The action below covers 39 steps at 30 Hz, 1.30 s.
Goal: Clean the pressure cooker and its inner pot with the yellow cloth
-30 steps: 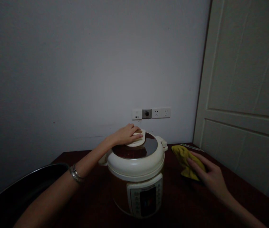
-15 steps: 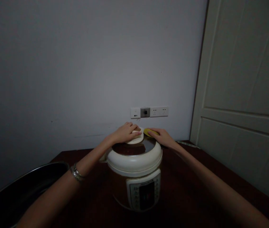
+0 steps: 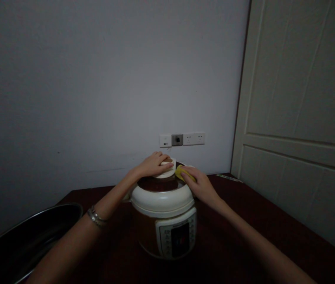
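In front of me stands an electric pressure cooker with a white lid rim, a brown top and a control panel on its front. My left hand is wrapped over the white lid handle, gripping it. A yellow sponge or cloth is pinched in my right hand and lies against the right side of the lid's top, beside the handle. Which of the two it is cannot be made out. The lid sits on the cooker.
A large dark pan with a metal rim stands at the lower left. The cooker rests on a dark red table. Sockets and a switch are on the wall behind, a panelled door at the right, and a flat strip near the back edge.
My right hand has moved the yellow piece nearer to me over the lid's right side. My left hand stays on the handle. The whole view has shifted slightly.
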Tool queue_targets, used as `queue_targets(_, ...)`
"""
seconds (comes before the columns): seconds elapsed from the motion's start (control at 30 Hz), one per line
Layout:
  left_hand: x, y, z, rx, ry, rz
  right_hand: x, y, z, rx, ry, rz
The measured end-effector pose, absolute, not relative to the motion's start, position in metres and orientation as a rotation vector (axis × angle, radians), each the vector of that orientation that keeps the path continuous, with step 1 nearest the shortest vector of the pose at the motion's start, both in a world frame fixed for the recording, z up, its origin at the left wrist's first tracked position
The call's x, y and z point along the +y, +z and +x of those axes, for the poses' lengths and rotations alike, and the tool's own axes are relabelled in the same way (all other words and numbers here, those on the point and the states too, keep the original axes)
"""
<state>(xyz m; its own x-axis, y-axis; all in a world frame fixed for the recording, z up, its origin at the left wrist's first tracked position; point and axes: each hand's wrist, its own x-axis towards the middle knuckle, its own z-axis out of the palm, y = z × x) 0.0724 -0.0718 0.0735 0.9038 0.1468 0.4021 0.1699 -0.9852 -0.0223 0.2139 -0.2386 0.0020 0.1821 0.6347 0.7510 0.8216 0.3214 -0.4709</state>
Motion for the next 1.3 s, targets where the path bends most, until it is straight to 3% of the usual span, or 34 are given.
queue_targets(0.27,-0.075,0.08,0.073,-0.326,-0.934,-3.328,-0.21,0.015,0.243,-1.502,-0.064,-1.484)
queue_targets(0.4,-0.061,0.085,0.051,-0.489,-1.517,-3.442,-0.24,-0.007,0.21,-1.361,-0.243,-1.405)
queue_targets(0.5,-0.045,0.07,0.023,-1.039,-1.973,-3.097,-0.264,-0.02,0.176,-1.472,-0.396,-1.358)
queue_targets(0.6,-0.033,0.038,-0.003,-1.495,-1.935,-2.803,-0.276,-0.023,0.154,-1.629,-0.512,-1.329)
queue_targets(0.73,-0.024,-0.003,-0.021,-1.68,-1.914,-2.665,-0.262,-0.015,0.172,-1.619,-0.484,-1.348)
queue_targets(1.03,-0.018,-0.024,-0.02,-1.683,-1.918,-3.012,-0.201,0.021,0.253,-1.562,0.085,-1.5)
queue_targets(1.3,-0.022,-0.027,-0.021,-1.894,-1.866,-2.732,-0.247,-0.025,0.2,-1.405,-0.401,-1.375)
